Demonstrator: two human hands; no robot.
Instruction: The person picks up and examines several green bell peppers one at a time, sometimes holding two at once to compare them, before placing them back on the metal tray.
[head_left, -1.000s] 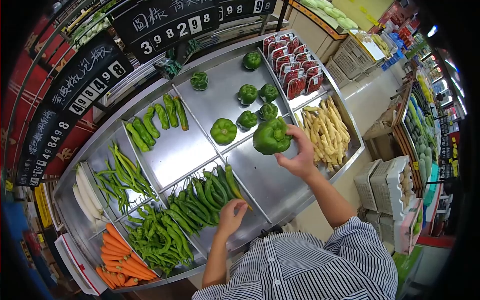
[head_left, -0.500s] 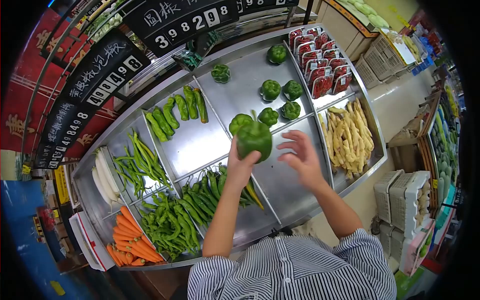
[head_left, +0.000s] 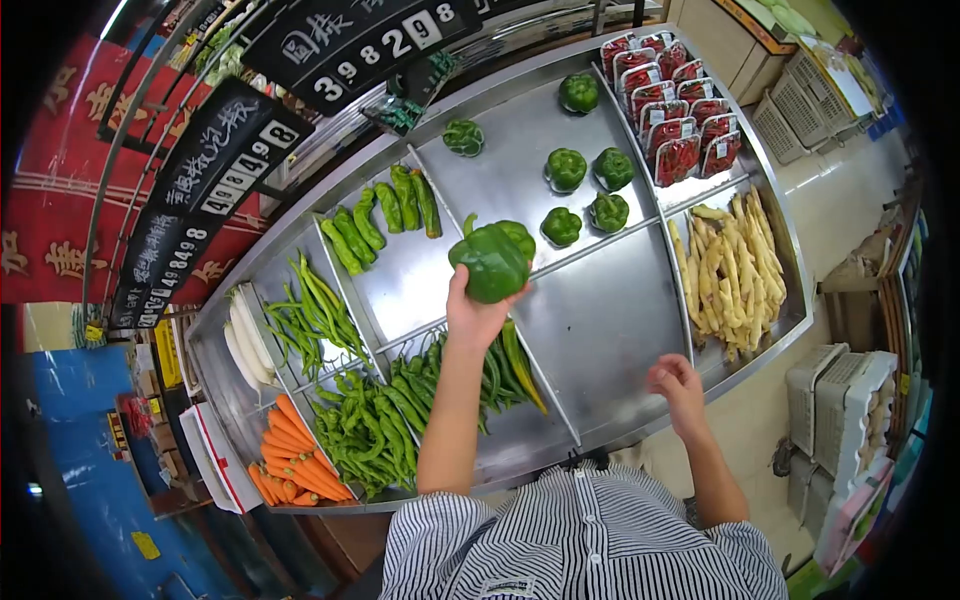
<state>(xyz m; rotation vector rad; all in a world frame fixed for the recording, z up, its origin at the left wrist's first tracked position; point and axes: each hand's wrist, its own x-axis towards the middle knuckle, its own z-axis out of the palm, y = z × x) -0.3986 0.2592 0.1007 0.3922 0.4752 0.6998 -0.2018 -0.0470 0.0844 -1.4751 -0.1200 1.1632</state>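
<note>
My left hand is closed around the underside of a large green bell pepper, held up over the metal display bin. Its stem points up and to the left. Partly hidden behind it is another green bell pepper. My right hand hovers near the front right of the bin, fingers loosely bent, slightly blurred and with nothing in them. Several more bell peppers, among them one at the far side and one by a divider, lie in the back compartment.
Long green peppers, carrots and white radishes fill compartments at left. Ginger-like roots and packed red trays lie at right. Black price boards hang over the back edge. Plastic crates stand at right.
My right hand has drawn away from the bell pepper, down and to the right. The left hand has turned the pepper, so its stem leans left. The whole view has shifted a little.
</note>
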